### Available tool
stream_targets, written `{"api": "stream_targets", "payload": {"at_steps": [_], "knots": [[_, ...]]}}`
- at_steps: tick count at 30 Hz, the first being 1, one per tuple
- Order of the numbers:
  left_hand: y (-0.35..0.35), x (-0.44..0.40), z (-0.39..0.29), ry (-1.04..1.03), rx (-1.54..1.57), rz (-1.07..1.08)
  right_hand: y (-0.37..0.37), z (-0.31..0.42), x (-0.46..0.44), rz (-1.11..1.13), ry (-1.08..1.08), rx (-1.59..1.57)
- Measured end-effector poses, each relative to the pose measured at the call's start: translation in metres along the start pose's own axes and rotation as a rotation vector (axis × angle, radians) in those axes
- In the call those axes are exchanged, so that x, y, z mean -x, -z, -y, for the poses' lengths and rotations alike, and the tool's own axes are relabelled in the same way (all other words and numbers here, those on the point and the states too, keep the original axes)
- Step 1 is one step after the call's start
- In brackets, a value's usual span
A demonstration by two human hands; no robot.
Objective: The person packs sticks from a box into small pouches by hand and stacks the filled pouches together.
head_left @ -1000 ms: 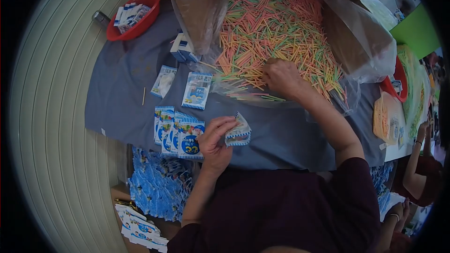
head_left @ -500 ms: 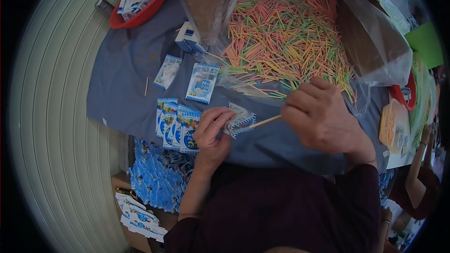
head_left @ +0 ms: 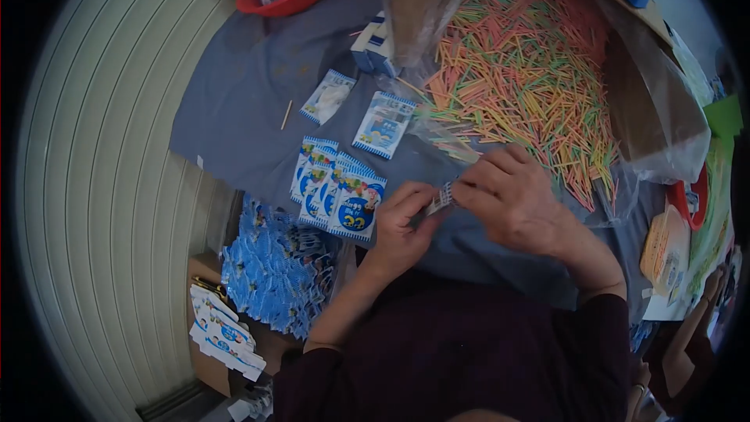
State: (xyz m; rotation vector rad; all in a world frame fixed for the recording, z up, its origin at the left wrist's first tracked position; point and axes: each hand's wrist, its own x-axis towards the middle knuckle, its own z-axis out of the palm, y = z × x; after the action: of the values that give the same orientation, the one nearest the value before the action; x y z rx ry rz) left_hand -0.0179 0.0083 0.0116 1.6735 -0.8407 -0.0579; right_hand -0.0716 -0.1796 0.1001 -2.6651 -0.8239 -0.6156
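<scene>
Between my two hands is a small blue-and-white striped plastic packet (head_left: pixel 441 198), mostly hidden by fingers. My left hand (head_left: pixel 405 223) pinches its left end with thumb and fingers. At the opposite end, my right hand (head_left: pixel 513 202) is closed on the packet's edge. Several flat printed packets (head_left: pixel 355 203) lie overlapped just left of my left hand. Farther up are a blue-and-white packet (head_left: pixel 384 124) and a clear-fronted packet (head_left: pixel 328 97) with something white inside. One pale stick (head_left: pixel 287 115) lies on the grey cloth (head_left: pixel 234 101).
A large plastic-lined box holds a heap of coloured sticks (head_left: pixel 523 78). Nearby are a small carton (head_left: pixel 374 48) and a red bowl (head_left: pixel 291 5) of packets. Below the cloth's edge sit blue wrappers (head_left: pixel 273 266) and flattened cartons (head_left: pixel 223 332). Another person's arm (head_left: pixel 687 336) shows at right.
My right hand has come down and left to meet the packet. The pale stick it held at the packet's opening no longer shows. The whole view has shifted and tilted.
</scene>
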Motion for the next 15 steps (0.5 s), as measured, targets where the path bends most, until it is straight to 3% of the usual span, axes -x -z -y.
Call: {"api": "stream_targets", "payload": {"at_steps": [2,8,10,14,15], "knots": [[0.005,0.005,0.004,0.058,0.109,-0.026,-0.005,0.007,-0.004,-0.125,-0.027,-0.048],[0.013,0.015,0.000,-0.054,0.132,0.065,-0.012,0.002,0.000,0.135,-0.113,-0.247],[0.030,0.022,-0.010,0.047,-0.064,0.035,-0.009,0.002,-0.006,-0.091,-0.293,-0.653],[0.072,0.038,0.008,0.167,-0.544,0.053,-0.040,-0.017,0.008,-0.207,-0.399,-0.558],[0.077,0.034,0.005,0.155,-0.659,0.061,-0.053,-0.022,0.017,-0.131,-0.379,-0.502]]}}
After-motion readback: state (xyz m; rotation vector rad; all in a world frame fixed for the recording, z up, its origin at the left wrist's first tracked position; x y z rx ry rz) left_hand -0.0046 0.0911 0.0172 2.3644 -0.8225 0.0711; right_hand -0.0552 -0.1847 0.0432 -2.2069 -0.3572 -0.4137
